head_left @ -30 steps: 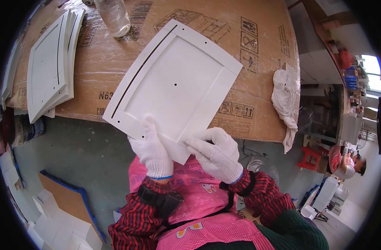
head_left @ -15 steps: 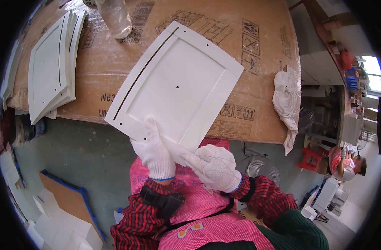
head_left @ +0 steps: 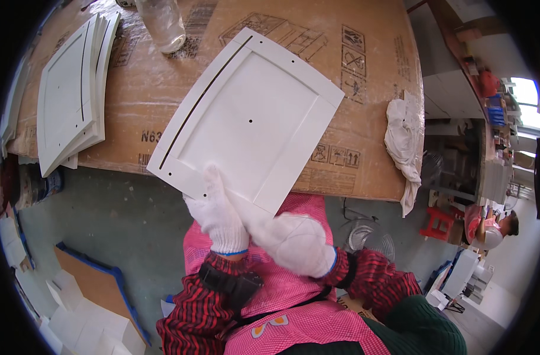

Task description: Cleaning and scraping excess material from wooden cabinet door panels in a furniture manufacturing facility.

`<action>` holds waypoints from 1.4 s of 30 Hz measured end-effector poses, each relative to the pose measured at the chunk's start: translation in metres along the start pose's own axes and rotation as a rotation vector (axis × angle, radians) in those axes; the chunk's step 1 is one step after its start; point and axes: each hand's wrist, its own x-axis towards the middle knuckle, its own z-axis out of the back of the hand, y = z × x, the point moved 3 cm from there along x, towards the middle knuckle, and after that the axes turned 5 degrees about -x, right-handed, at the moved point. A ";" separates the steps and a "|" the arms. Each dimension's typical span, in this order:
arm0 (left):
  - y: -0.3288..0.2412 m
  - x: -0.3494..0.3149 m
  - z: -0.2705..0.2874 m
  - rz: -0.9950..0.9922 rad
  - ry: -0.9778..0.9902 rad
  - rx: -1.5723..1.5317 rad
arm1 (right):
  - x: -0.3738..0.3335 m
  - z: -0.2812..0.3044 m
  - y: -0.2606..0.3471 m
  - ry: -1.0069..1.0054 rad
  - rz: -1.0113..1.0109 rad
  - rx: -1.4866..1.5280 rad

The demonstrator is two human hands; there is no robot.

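A white framed panel point(head_left: 264, 118) with a dark slot along one edge and several small dark holes is tilted over the table's near edge. My left hand point(head_left: 216, 222), in a white knit glove, grips its near-left corner, with the thumb flat on the top face. In a matching glove, my right hand point(head_left: 299, 242) is at the panel's near edge, next to the left hand. Motion smears its fingers, and whatever may be in them does not show.
The table point(head_left: 122, 118) is covered in printed brown cardboard. A stack of similar panels point(head_left: 69, 94) lies at the left, near a clear bottle point(head_left: 161, 26). At the right edge hangs a white cloth point(head_left: 403, 142). A fan point(head_left: 370, 236) stands below; another person point(head_left: 491, 231) sits far right.
My right hand has shifted slightly down along the panel's near edge, and its fingers have become blurred. My left hand and the panel keep nearly the same place.
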 end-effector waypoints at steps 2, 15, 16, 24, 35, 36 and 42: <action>-0.001 -0.002 -0.002 0.016 -0.005 -0.048 | -0.004 0.011 -0.005 -0.017 -0.008 0.026; -0.002 -0.005 -0.005 0.055 0.016 -0.133 | -0.001 0.021 -0.032 -0.026 -0.143 -0.124; -0.006 -0.007 -0.006 0.054 0.016 -0.129 | 0.006 0.026 -0.047 -0.338 -0.155 -0.146; 0.005 0.001 -0.001 0.029 -0.003 -0.076 | -0.011 0.007 -0.008 -0.041 -0.056 0.052; 0.012 0.005 0.002 -0.050 0.012 -0.038 | -0.019 -0.005 0.004 0.159 -0.053 -0.039; 0.009 0.003 0.000 -0.040 0.024 -0.038 | -0.016 -0.001 -0.006 0.157 -0.057 -0.044; 0.000 0.006 0.004 0.012 0.087 -0.008 | -0.002 0.018 -0.054 -0.237 0.044 0.127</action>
